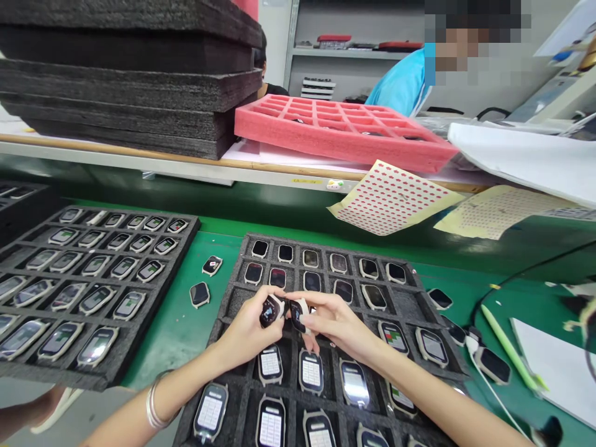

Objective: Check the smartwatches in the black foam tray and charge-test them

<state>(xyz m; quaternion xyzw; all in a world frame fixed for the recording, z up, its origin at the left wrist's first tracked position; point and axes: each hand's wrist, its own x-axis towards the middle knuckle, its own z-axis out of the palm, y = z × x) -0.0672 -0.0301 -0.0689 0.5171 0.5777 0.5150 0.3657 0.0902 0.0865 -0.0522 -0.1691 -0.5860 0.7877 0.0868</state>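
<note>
My left hand [246, 332] pinches a dark smartwatch body [270, 311] with a pale edge, and my right hand [335, 326] pinches a second smartwatch body [297, 315]. The two watches nearly touch above a black foam tray [242, 261], whose square pockets hold several watches. Those nearest me show white lit screens, and the far rows are dark. A second foam tray [153, 248] of watches lies to the left. Two loose watches [200, 294] rest on the green mat [172, 335] between the trays.
Several more loose watches lie on the mat at right, near a cable, a green pen [510, 347] and white paper. Behind stand stacked black foam sheets [125, 81], a pink foam tray [344, 130] and a red-dotted sticker sheet [391, 198]. A co-worker's blue sleeve [400, 87] shows beyond.
</note>
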